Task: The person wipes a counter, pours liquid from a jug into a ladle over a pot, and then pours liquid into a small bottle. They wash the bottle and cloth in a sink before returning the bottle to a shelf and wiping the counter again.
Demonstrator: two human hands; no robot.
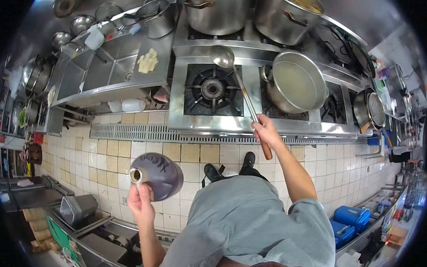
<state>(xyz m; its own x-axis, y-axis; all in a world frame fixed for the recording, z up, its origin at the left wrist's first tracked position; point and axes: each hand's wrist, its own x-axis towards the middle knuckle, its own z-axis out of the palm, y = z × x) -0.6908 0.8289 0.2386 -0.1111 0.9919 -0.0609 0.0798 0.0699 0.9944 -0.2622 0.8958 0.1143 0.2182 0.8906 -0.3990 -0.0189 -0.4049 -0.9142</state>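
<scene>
My left hand (141,200) grips a large plastic jug (164,179) by its neck handle. Dark liquid shows through the jug's wall, its mouth is uncapped, and black handwriting marks its side. In my right hand (266,130) is a long-handled ladle (222,57) with a wooden grip end. The ladle's bowl hangs over the back edge of the left front burner (212,88). To the right of the ladle stands an open steel pot (297,83) holding pale, cloudy liquid. The jug is apart from the stove, above the tiled floor.
Two tall stockpots (216,13) stand at the back of the stove. A steel sink (117,64) with a crumpled cloth (148,61) lies to the left. Small pans (369,108) sit at the stove's right end. A floor drain grate (129,132) runs along the front; blue containers (351,218) are behind right.
</scene>
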